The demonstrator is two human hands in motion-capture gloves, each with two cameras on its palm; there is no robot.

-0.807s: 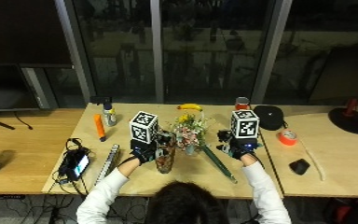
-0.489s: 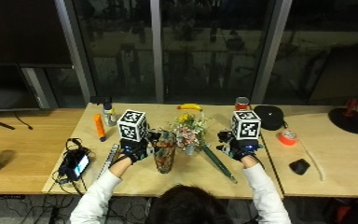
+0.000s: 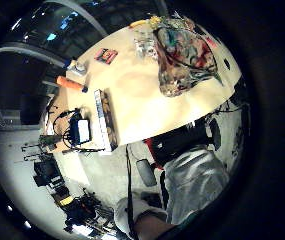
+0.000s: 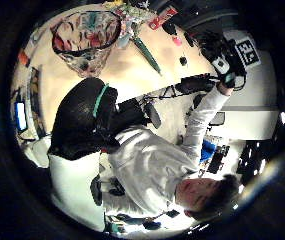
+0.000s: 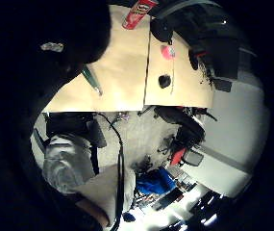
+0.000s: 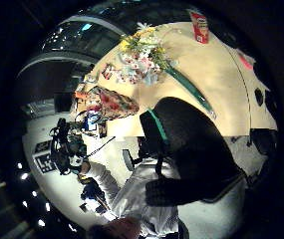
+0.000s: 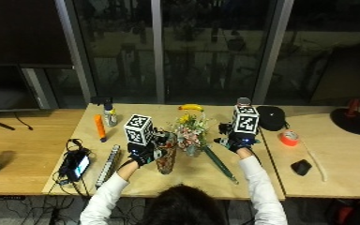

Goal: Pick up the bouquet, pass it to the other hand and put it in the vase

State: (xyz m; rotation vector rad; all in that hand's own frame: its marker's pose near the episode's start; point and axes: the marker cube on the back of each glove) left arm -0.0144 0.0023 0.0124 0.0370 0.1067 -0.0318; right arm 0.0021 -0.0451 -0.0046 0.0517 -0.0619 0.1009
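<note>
The bouquet (image 7: 191,132) lies on the wooden table (image 7: 186,180), its flowers toward the windows and its green wrapped stems (image 7: 220,165) pointing at the front edge. It also shows in the right thumb side view as the bouquet (image 6: 142,56). A colourful patterned vase (image 7: 166,159) stands upright just left of it, and its open rim shows on the vase (image 4: 84,37). My left hand (image 7: 144,152) hovers beside the vase's left side, holding nothing. My right hand (image 7: 235,139) hangs to the right of the flowers, above the stems, with its fingers relaxed and empty.
Left of the vase are a long power strip (image 7: 110,160), a device with cables (image 7: 76,164), an orange tube (image 7: 99,127) and a small bottle (image 7: 109,115). A banana (image 7: 191,107) lies behind the flowers. On the right are an orange tape roll (image 7: 288,138) and a small black object (image 7: 301,167).
My left hand drifted a little left away from the vase, then came back toward it. The right hand has hardly moved. Bouquet and vase stay in place.
</note>
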